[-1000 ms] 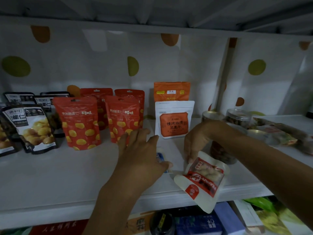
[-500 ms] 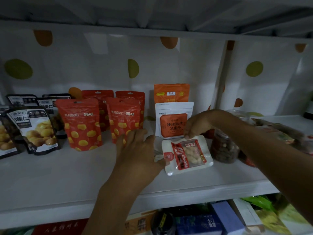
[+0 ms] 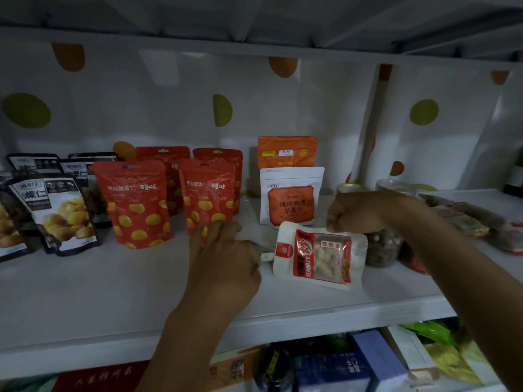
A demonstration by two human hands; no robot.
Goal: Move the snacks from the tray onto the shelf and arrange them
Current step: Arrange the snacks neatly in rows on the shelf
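Observation:
A white and red peanut pouch [image 3: 319, 256] lies on its side on the white shelf [image 3: 85, 290], just in front of a white zipper pouch [image 3: 291, 196]. My right hand [image 3: 353, 213] pinches the peanut pouch's far edge with curled fingers. My left hand [image 3: 223, 258] rests flat on the shelf to the pouch's left, fingers pointing toward the back. It covers a small white and blue packet [image 3: 266, 256]; only a corner shows by my thumb. No tray is in view.
Red chestnut pouches [image 3: 133, 205] and black chestnut bags [image 3: 53, 213] stand at the left. An orange pouch [image 3: 287, 151] stands behind the zipper pouch. Clear jars [image 3: 380, 250] and flat packets [image 3: 464, 219] sit at the right. Boxes [image 3: 353, 366] fill the shelf below.
My right hand lifted the peanut pouch from the shelf's front edge and laid it sideways further back. My left hand stayed over the small packet.

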